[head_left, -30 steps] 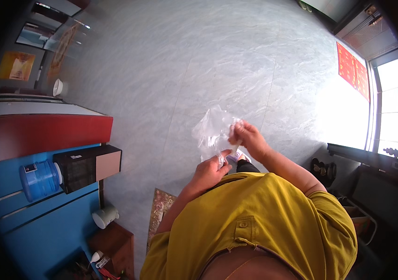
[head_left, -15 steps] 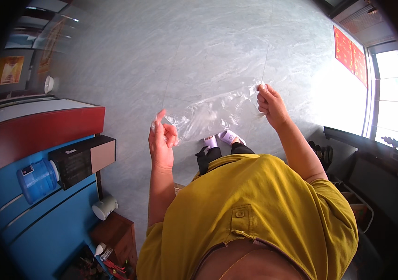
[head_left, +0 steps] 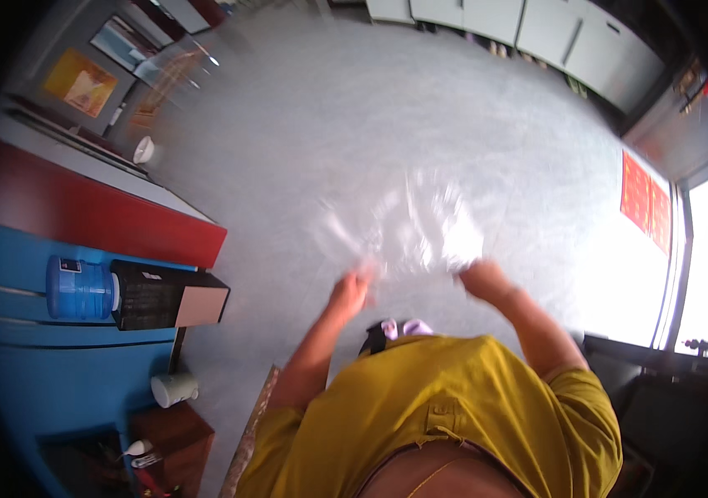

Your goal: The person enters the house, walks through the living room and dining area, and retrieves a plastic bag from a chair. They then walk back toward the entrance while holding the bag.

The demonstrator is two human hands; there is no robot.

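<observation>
A clear plastic bag (head_left: 420, 228) billows out in front of me, blurred by motion, over the grey floor. On its near left corner my left hand (head_left: 354, 290) is closed, the fingers smeared. My right hand (head_left: 485, 279) grips the near right corner with its fingers wrapped round the film. The bag's far side spreads loose, away from my body, and touches nothing that I can make out.
A water dispenser (head_left: 167, 297) with a blue bottle (head_left: 80, 288) stands on the left by a red-edged counter (head_left: 196, 241). Below it are a pale jug (head_left: 175, 389) and a brown wooden cabinet (head_left: 175, 448). White cabinets (head_left: 486, 18) line the far wall; red posters (head_left: 644, 199) hang right.
The bag was stretched sideways between my hands; now it flares forward, away from me. My hands have come closer together and lower in the picture. The view has tilted up, showing the far cabinets.
</observation>
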